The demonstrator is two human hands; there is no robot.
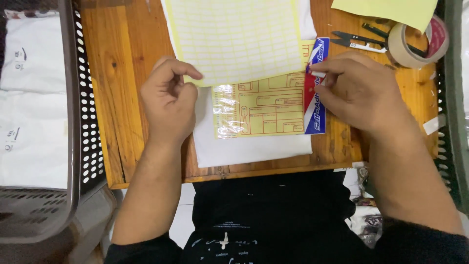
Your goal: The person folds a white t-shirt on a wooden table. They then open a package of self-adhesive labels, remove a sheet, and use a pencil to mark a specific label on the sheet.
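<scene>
My left hand [168,100] rests on the wooden table [112,98], fingers curled, its fingertips at the lower left corner of a pale yellow label sheet [234,39]. My right hand [359,90] pinches a small white sticker at the red and blue edge strip [315,112] of a clear plastic pouch. The pouch holds a yellow form [266,110] with red boxes. It lies on a white parcel bag [249,149]. The label sheet overlaps the top of the form.
A grey perforated basket [80,122] with white bags [31,122] stands at the left. Black snips [356,41] and a roll of brown tape [415,41] lie at the back right, beside another yellow sheet [391,10]. A green crate edge [452,98] borders the right.
</scene>
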